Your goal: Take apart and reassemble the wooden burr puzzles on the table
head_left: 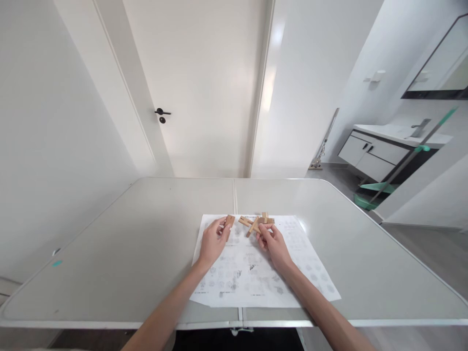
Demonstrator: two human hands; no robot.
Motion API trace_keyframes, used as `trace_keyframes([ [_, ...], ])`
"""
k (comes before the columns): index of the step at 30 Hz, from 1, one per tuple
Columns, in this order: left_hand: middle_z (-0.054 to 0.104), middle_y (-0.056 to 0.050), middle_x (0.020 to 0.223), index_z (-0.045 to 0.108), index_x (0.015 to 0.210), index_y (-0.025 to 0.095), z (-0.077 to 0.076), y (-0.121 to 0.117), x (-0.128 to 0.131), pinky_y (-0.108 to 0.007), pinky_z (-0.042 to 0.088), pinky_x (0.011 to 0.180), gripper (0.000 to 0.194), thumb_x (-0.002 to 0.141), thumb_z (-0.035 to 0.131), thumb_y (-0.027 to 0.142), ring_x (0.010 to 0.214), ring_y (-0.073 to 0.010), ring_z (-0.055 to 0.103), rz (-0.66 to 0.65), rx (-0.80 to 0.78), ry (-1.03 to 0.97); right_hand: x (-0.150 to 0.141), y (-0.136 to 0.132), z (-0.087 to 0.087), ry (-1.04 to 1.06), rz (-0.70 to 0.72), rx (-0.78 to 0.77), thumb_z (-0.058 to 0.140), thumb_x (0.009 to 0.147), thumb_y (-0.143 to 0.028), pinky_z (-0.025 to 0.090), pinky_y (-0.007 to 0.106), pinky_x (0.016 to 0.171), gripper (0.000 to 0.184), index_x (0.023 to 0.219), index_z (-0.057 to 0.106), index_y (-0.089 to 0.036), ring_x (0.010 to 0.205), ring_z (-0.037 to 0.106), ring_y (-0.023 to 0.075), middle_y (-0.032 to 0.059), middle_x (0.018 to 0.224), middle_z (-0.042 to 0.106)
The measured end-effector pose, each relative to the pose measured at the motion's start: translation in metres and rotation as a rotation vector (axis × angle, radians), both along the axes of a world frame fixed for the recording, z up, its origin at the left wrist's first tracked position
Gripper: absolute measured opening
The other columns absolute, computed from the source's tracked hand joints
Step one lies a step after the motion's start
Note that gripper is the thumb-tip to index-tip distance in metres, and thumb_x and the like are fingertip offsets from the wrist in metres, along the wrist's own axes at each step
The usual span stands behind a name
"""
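My bare, slender left forearm [171, 298] slants from the near edge toward the far right, and my bare, slender right forearm [316, 297] slants toward the far left. My bare left hand [211, 243] curls at the far end, its bent fingers [219, 222] closed in a grip. My bare right hand [275, 243], a little apart from it, pinches with bent fingertips pointing left.
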State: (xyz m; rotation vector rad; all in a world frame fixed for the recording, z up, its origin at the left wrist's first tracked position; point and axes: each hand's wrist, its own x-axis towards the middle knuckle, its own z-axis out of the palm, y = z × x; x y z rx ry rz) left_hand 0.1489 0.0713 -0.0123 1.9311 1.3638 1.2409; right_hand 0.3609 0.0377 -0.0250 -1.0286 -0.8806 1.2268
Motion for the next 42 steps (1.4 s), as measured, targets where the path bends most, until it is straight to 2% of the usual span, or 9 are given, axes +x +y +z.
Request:
trace_keyframes([
  [6,0.077,-0.007,0.103,0.061,0.134,0.023,-0.014,0.007,-0.011,-0.04,0.049,0.091,0.034,0.101,0.052,0.028,0.094,-0.0259,0.07,0.103,0.058,0.289,0.0,-0.002,0.001,-0.052,0.035,0.011,0.071,0.085,-0.066,0.028,0.025,0.045,0.046,0.085,0.052,-0.024,0.045,0.041,0.0102,-0.0021,0.068,0.065],
  [11,0.074,-0.01,0.111,0.066,0.122,0.022,-0.009,0.005,-0.011,-0.044,0.045,0.095,0.027,0.101,0.05,0.025,0.107,-0.0312,0.064,0.187,0.131,0.397,-0.003,-0.004,0.005,-0.07,0.104,0.031,0.069,0.086,-0.067,0.029,0.025,0.045,0.047,0.086,0.05,-0.024,0.045,0.042,0.0105,-0.0023,0.066,0.065],
  [15,0.073,-0.008,0.102,0.068,0.105,0.022,0.003,0.0,-0.004,-0.041,0.045,0.093,0.03,0.106,0.042,0.035,0.1,-0.027,0.063,0.092,0.137,0.263,-0.006,-0.006,0.009,-0.103,0.134,0.046,0.068,0.087,-0.068,0.028,0.024,0.045,0.047,0.087,0.049,-0.024,0.044,0.043,0.0101,-0.0028,0.064,0.065],
  [18,0.067,-0.002,0.076,0.067,0.103,0.021,0.01,-0.005,0.001,-0.031,0.047,0.071,0.036,0.107,0.041,0.046,0.07,-0.0189,0.061,-0.09,-0.059,0.067,-0.006,-0.008,0.011,-0.123,0.167,0.057,0.067,0.088,-0.067,0.028,0.024,0.045,0.046,0.088,0.049,-0.025,0.043,0.042,0.01,-0.0039,0.064,0.064],
  [20,0.063,0.001,0.07,0.066,0.109,0.019,0.012,-0.007,0.004,-0.027,0.042,0.059,0.039,0.104,0.045,0.053,0.057,-0.0141,0.052,-0.229,-0.211,-0.085,-0.006,-0.009,0.011,-0.125,0.201,0.074,0.065,0.091,-0.065,0.029,0.024,0.047,0.044,0.089,0.049,-0.024,0.044,0.043,0.0101,-0.004,0.065,0.064],
  [24,0.062,0.0,0.073,0.065,0.112,0.017,0.013,-0.007,0.006,-0.024,0.038,0.053,0.048,0.098,0.055,0.061,0.055,-0.0105,0.049,-0.397,-0.408,-0.325,-0.005,-0.009,0.008,-0.036,0.294,0.062,0.064,0.092,-0.065,0.029,0.024,0.048,0.042,0.095,0.054,-0.024,0.045,0.042,0.0095,-0.0045,0.065,0.061],
  [31,0.062,0.001,0.072,0.061,0.114,0.018,0.012,-0.007,0.003,-0.023,0.032,0.051,0.052,0.092,0.061,0.066,0.054,-0.0097,0.05,-0.427,-0.52,-0.417,-0.005,-0.006,0.004,0.103,0.427,-0.026,0.071,0.082,-0.072,0.033,0.024,0.047,0.064,0.121,0.061,-0.023,0.06,0.055,0.0156,0.0008,0.075,0.062],
  [37,0.066,-0.002,0.077,0.06,0.11,0.017,0.017,-0.01,0.003,-0.023,0.033,0.052,0.051,0.093,0.06,0.065,0.056,-0.0095,0.049,-0.453,-0.533,-0.406,0.0,-0.008,0.003,0.095,0.448,0.0,0.07,0.086,-0.068,0.027,0.025,0.048,0.055,0.116,0.063,-0.023,0.045,0.036,0.0104,-0.0069,0.053,0.048],
  [42,0.067,-0.003,0.08,0.061,0.108,0.017,0.017,-0.011,0.003,-0.023,0.035,0.052,0.05,0.093,0.06,0.065,0.058,-0.0101,0.051,-0.465,-0.522,-0.397,0.002,-0.008,-0.002,0.051,0.432,-0.001,0.073,0.083,-0.069,0.022,0.024,0.046,0.059,0.119,0.059,-0.024,0.042,0.031,0.01,-0.009,0.049,0.045],
])
